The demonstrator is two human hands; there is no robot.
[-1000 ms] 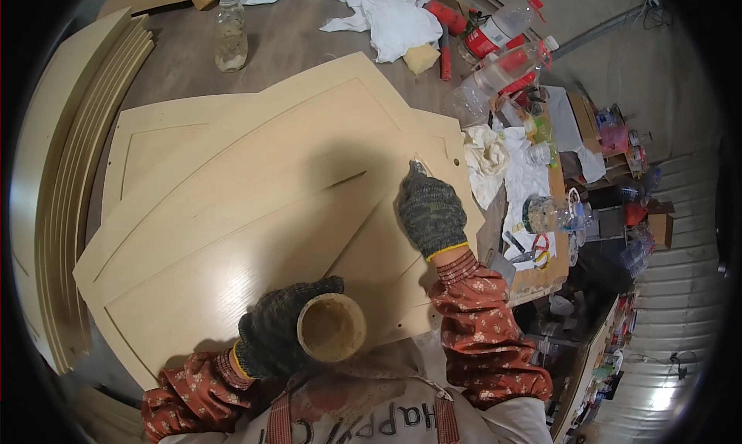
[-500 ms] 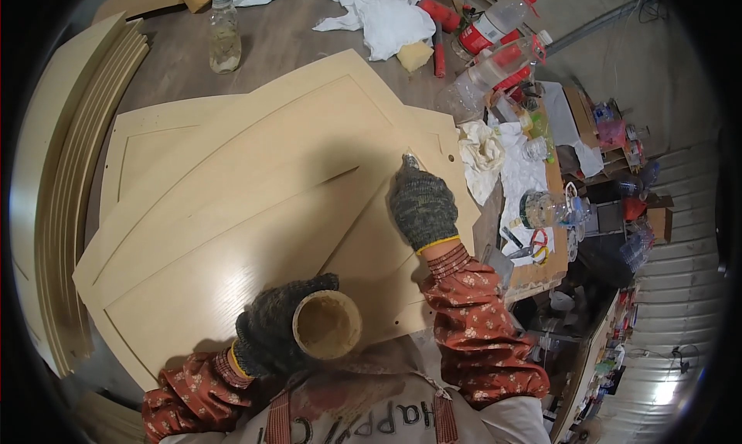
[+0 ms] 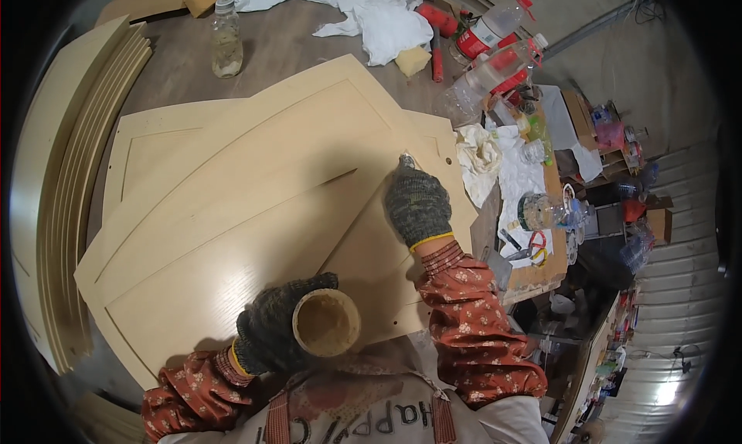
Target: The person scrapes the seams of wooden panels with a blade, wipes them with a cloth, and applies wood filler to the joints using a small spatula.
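My left hand (image 3: 272, 326), in a dark knit glove, is wrapped round an open cup (image 3: 352, 328) with beige residue inside, held above the near edge of a panel. My right hand (image 3: 418, 204), gloved alike with a yellow cuff edge, is closed and rests on the pale wooden panel (image 3: 232, 204) near its right end. Its forefinger points forward, and something whitish shows at the fingertip; I cannot make out what it is. Grooves run across this panel. Beneath it lies another pale panel (image 3: 174, 118), partly covered.
More curved panels (image 3: 73, 181) stand stacked at the left. At the back are a glass jar (image 3: 226, 42), white cloths (image 3: 379, 23) and a yellow sponge (image 3: 413, 60). Plastic bottles (image 3: 495, 65), a crumpled cloth (image 3: 478, 156) and scissors (image 3: 535, 243) lie along the right side.
My right hand has shifted very slightly left and down along the panel. The left hand and its cup have stayed in place.
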